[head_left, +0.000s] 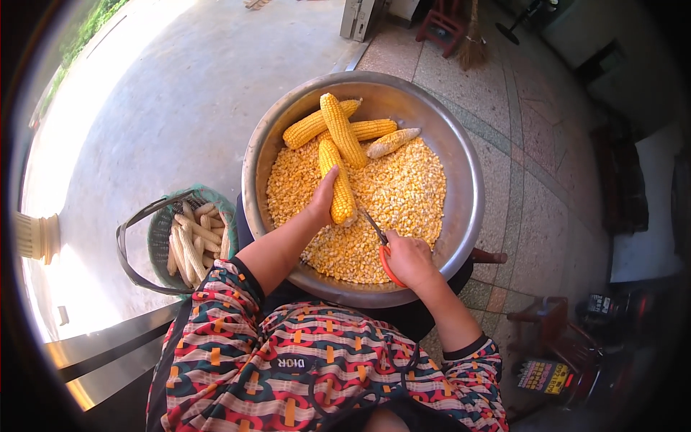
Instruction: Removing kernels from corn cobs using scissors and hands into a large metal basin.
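My left hand (324,196) grips an ear of yellow corn (336,183) over the loose kernels. Orange-handled scissors (384,251) are in my right hand (408,258), their blades pointing up and left, near the lower end of that ear. Both hands are over a large round metal basin (471,178), which rests on my lap. Loose corn kernels (405,183) cover its bottom. Several more yellow ears (342,129) lie crossed at the basin's far side, beside a smaller, paler ear (393,142).
Left of the basin stands a basket (160,237) with a strap handle and green netting, holding bare corncobs (197,237). A broom (473,46) and a red wooden stool (441,27) are at the far side. Another wooden stool (540,329) stands at the lower right.
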{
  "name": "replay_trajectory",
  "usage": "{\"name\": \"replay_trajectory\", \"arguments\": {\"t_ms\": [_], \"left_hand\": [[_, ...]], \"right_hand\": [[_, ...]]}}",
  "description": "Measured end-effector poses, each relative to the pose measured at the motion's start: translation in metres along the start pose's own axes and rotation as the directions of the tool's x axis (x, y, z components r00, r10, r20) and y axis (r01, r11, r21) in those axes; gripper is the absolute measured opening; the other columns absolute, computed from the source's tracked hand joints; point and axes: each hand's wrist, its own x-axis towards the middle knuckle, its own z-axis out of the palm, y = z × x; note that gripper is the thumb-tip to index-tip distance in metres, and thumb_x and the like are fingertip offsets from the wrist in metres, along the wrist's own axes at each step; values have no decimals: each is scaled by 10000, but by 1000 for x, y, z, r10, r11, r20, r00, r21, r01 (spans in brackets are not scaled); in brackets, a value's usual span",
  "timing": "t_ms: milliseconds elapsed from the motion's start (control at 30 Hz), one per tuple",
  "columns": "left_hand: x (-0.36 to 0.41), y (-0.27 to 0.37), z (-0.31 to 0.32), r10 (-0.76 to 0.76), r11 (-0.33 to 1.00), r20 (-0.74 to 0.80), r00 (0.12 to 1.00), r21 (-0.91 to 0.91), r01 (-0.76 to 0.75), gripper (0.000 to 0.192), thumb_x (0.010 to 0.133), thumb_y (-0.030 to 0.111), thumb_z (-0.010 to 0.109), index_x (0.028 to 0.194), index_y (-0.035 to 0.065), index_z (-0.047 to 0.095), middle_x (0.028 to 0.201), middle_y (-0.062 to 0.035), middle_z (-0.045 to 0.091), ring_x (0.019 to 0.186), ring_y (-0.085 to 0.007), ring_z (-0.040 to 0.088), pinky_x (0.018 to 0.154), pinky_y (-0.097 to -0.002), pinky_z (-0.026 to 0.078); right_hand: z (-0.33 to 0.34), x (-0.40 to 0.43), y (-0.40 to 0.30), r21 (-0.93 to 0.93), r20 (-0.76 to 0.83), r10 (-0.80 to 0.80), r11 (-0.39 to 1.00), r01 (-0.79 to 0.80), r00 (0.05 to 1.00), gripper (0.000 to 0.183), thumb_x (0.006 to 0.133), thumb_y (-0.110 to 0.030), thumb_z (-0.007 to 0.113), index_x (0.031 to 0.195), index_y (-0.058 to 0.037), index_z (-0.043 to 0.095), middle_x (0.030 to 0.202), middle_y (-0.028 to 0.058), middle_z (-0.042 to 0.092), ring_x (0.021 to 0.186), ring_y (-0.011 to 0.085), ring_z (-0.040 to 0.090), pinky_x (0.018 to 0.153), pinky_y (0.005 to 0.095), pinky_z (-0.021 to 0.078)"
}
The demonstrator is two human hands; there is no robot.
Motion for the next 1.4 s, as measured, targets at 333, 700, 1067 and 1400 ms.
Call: {"name": "replay_trajectory", "arguments": {"t_ms": [333,700,1067,1400], "left_hand": [[1,-5,-5,-43,993,5,999,-113,43,699,832,642,338,1202,55,422,897,-191,555,756,-330,584,658,-473,517],[3,-10,-7,-43,987,11,999,-152,44,710,819,665,330,1146,46,445,849,-203,553,703,-334,569,638,-452,507],[9,-17,-8,-21,994,-70,997,-109,13,706,804,675,349,1082,39,474,787,-176,551,663,-325,572,614,-462,508],[3,-12,-8,-55,996,-25,998,-78,53,664,818,653,343,1087,64,489,855,-155,553,683,-300,557,618,-468,492]], "right_hand": [[18,4,-10,-141,-14,-21,990,19,1000,131,779,-171,516,848,-63,543,648,134,609,611,296,616,616,419,444],[15,4,-15,-132,58,-8,991,15,998,186,781,-121,450,903,-23,552,687,129,633,606,274,625,638,436,436],[23,29,-8,86,64,11,996,-17,998,170,751,-125,509,795,5,610,663,165,622,595,305,616,597,397,479],[15,50,50,732,680,-282,206,-649,677,248,692,-64,531,913,45,565,516,40,483,341,113,442,383,274,411]]}}
